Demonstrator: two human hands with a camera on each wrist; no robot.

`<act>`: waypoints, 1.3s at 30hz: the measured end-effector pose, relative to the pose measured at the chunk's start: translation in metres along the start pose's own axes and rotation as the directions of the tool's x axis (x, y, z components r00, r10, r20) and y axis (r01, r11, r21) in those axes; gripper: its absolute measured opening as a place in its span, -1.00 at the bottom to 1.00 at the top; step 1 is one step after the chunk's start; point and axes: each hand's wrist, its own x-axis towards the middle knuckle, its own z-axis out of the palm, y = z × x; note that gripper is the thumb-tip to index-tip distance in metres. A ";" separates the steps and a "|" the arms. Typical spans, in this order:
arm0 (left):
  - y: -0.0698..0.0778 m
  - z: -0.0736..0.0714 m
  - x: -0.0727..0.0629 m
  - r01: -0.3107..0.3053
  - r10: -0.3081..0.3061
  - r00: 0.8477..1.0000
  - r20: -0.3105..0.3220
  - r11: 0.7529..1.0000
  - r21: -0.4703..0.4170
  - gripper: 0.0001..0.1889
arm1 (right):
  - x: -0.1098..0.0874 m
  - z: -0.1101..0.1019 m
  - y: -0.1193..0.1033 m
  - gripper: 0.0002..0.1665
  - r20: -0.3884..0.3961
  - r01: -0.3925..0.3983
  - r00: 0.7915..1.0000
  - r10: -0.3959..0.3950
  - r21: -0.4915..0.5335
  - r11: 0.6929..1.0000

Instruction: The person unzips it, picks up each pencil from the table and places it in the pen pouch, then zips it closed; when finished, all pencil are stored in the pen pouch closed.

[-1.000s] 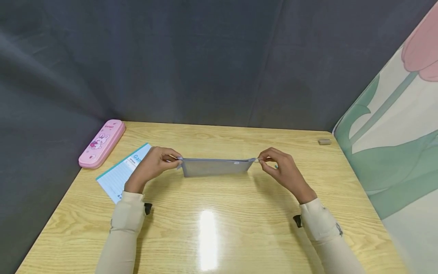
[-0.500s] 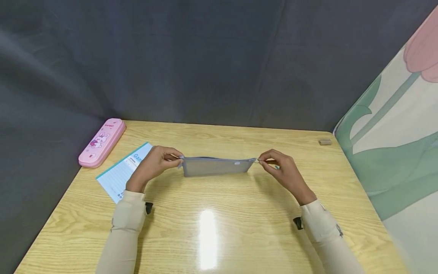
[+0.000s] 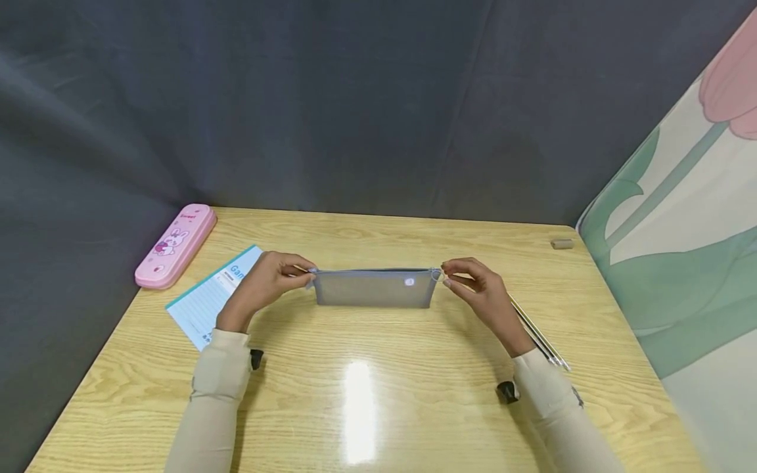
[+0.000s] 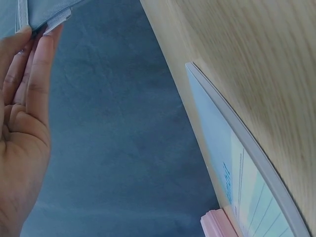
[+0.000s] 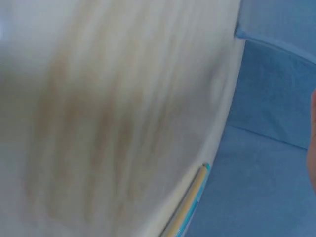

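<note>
A translucent grey-blue zip pouch (image 3: 372, 289) stands lengthwise between my two hands, with a small round white mark near its right end. My left hand (image 3: 264, 289) pinches its left top corner between thumb and fingers. In the left wrist view, the same hand (image 4: 27, 103) holds the fabric tab of the pouch (image 4: 57, 7). My right hand (image 3: 481, 292) is at the right end, its thumb and index fingertips apart beside the zipper's ring pull (image 3: 436, 274). Only a sliver of the right hand (image 5: 312, 148) shows in its wrist view, beside the pouch (image 5: 281, 22).
Several pencils (image 3: 539, 334) lie partly under my right forearm. A blue-edged notepad (image 3: 213, 299) lies partly behind my left hand. The pink case (image 3: 176, 246) with a rabbit print sits at the left edge. A small grey-brown cylinder (image 3: 562, 244) is at the far right corner.
My right hand has shifted slightly left and its fingertips have parted at the ring pull. The pouch's right end has dropped and squared up. Pencils now show beside the right forearm.
</note>
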 end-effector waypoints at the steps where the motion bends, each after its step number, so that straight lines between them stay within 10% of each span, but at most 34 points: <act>1: 0.000 0.000 0.000 -0.002 0.002 1.000 0.001 1.000 0.000 -0.73 | 0.000 0.001 0.001 -0.63 0.003 -0.013 1.000 0.013 0.017 1.000; 39: 0.002 0.001 0.003 0.025 -0.025 0.999 0.022 1.000 -0.007 -0.71 | -0.001 0.019 -0.002 -0.79 -0.055 -0.076 0.996 0.077 0.012 0.997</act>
